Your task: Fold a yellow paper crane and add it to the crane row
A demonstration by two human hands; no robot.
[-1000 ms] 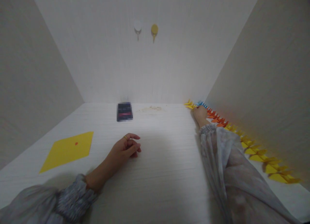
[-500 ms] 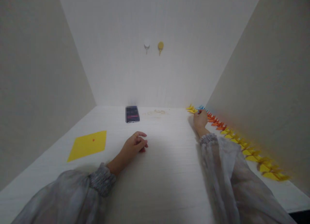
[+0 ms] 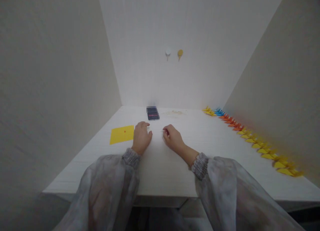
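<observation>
Thumb apart from the fingers, my left hand [image 3: 141,137] lies over the right edge of a yellow paper sheet [image 3: 121,135], which has a small red spot on it. It appears to hold nothing. My right hand [image 3: 173,138] is above the middle of the white table [image 3: 170,177], fingers curled in towards the thumb, with no object visible in it. A row of folded paper cranes runs along the right side: yellow ones [image 3: 262,150] in front, then orange ones [image 3: 231,121], blue ones [image 3: 219,112] and a few yellow ones [image 3: 208,111] at the far end.
A dark, pixelated flat object [image 3: 153,113] lies near the back wall. Beside it is a brownish mark [image 3: 177,112] on the table. On the back wall are a white hook [image 3: 168,53] and a yellow hook [image 3: 180,53]. Walls close in both sides; the table's front edge shows below.
My right hand has left the far end of the crane row and come to the middle. My left hand has moved onto the edge of the yellow sheet. The view has shifted.
</observation>
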